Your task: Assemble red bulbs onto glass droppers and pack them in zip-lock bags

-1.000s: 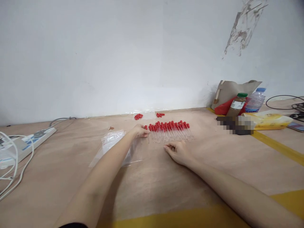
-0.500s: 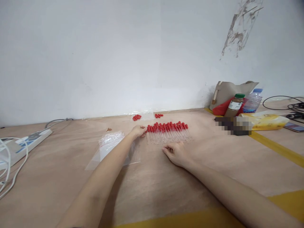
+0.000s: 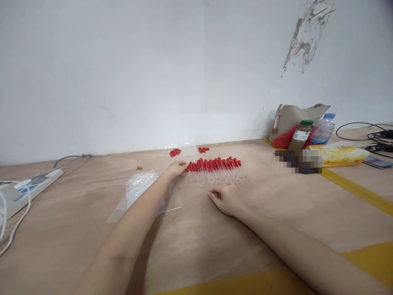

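Head view: we see a row of slim, clear tubes (image 3: 215,178) lying side by side on the brown, faintly mottled counter (image 3: 190,250), with rounded red bulbs (image 3: 219,163) at their far ends. Our left hand (image 3: 177,169) meets the row's left end, fingertips at the outermost bulb; its grip is narrow, though we cannot tell whether it holds that piece. Our right hand (image 3: 225,199) lies loosely curled near the tubes' lower tips; how far its grip is closed we cannot tell. Beyond, 2 small heaps of loose red bulbs (image 3: 175,152) sit near the smooth wall (image 3: 123,82). A flat, crinkly plastic bag (image 3: 140,180) lies partly under our left forearm (image 3: 138,217). Room to move runs between our forearms, and rightward from the row to the straight-edged yellow strip (image 3: 356,189).
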Demonstrator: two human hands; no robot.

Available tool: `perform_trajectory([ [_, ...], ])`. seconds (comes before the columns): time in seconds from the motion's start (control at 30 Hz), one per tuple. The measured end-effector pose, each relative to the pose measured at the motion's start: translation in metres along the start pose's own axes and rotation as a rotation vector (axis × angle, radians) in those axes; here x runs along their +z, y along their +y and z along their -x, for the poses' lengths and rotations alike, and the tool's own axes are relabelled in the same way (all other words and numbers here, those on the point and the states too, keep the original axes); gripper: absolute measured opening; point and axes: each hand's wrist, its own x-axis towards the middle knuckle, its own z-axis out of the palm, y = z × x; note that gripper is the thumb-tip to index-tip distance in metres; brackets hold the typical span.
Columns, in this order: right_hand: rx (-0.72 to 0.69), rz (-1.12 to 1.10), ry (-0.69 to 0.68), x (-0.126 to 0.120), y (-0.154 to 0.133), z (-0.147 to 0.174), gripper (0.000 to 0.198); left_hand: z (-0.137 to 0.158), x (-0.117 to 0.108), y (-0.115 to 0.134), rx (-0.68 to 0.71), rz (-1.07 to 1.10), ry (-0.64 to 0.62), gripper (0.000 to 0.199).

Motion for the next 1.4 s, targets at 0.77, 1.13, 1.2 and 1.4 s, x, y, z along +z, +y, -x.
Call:
perform_trajectory([
  [0.77, 0.019, -0.009, -0.018, -0.002, -0.003, 0.000, 0.017, 0.113, -0.021, -0.037, 0.319, -0.999, 0.011, 0.044],
  [1.13, 0.134, -0.227, 0.094, -0.011, 0.034, -0.014, 0.022, 0.181, -0.023, -0.018, 0.807, -0.784, -0.519, 0.054],
  [1.2, 0.099, -0.249, 0.027, -0.015, 0.034, -0.015, 0.020, 0.187, -0.015, -0.031, 0.788, -0.803, -0.482, 0.052],
  [1.4, -0.010, -0.240, -0.150, -0.040, 0.029, 0.003, 0.014, 0.214, -0.015, -0.045, 0.747, -0.835, -0.355, 0.046],
])
